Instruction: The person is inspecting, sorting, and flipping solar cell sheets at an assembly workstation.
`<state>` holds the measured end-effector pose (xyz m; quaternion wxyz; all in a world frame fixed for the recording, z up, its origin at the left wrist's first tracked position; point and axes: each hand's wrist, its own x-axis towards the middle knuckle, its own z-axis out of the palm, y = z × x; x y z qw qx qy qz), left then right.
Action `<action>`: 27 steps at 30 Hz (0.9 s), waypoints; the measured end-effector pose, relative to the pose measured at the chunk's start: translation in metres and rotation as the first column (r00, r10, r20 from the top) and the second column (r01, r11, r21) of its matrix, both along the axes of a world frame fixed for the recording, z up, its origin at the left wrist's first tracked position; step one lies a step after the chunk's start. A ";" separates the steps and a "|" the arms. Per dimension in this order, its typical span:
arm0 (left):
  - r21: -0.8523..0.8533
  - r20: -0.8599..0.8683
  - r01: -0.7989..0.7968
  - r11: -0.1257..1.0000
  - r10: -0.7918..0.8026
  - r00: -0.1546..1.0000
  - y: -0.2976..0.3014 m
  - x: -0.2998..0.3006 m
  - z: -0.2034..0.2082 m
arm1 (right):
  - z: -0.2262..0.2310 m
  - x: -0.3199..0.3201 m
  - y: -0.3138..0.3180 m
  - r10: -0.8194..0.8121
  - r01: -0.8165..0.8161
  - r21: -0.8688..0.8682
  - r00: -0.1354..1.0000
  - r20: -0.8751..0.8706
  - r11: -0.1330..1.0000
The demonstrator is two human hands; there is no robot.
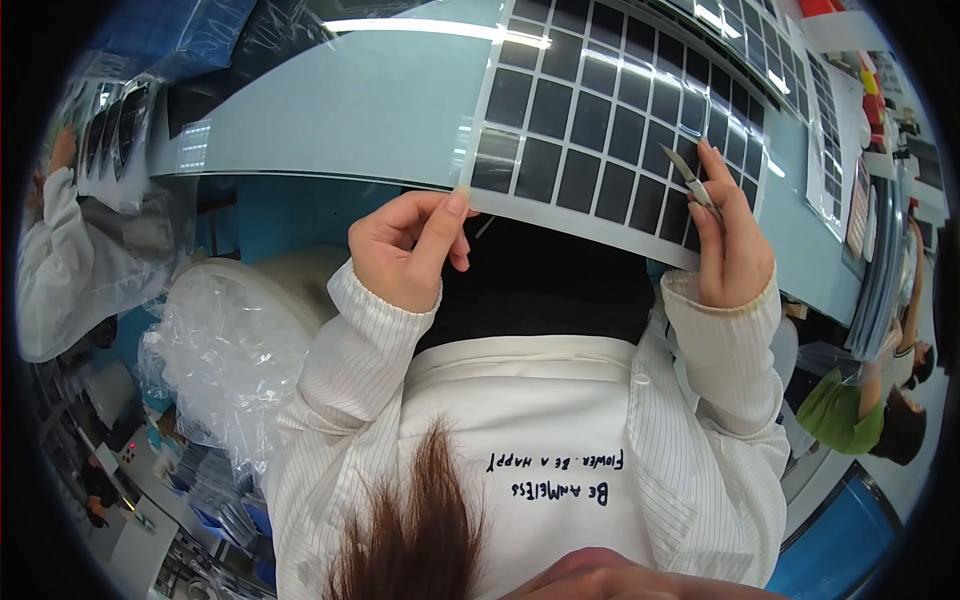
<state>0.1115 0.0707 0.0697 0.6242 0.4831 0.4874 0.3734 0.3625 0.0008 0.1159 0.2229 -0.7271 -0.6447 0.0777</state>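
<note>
Our left hand (408, 248) pinches gridded sheet (592, 122), right hand (738, 230) grips pointed tool (686, 172) over it; tabletop (330, 110) beneath, bin (262, 290) leftward.

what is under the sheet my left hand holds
The pale tabletop appears to run under the sheet; dark clothing shows past its near edge. Whatever lies directly beneath is covered.

The left hand (410, 245) is pinched, with its thumb pointing up and away and its other fingers curled in. The right hand (738, 240) is bent too, one finger reaching out past the thumb. Both arms bend, and the hands are well apart.
</note>
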 end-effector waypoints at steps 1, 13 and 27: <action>-0.006 0.006 0.000 1.000 0.000 1.000 0.000 -0.001 0.000 | 0.005 0.000 -0.001 0.006 -0.006 0.001 1.000 -0.003 1.000; 0.012 -0.004 0.078 0.997 -0.078 0.997 0.002 -0.007 -0.001 | 0.040 -0.072 -0.002 0.224 -0.212 0.072 0.919 -0.325 0.975; 0.039 -0.043 0.102 0.994 -0.100 0.994 0.002 -0.007 0.001 | 0.004 -0.075 0.036 0.408 -0.403 0.125 0.913 -0.010 0.907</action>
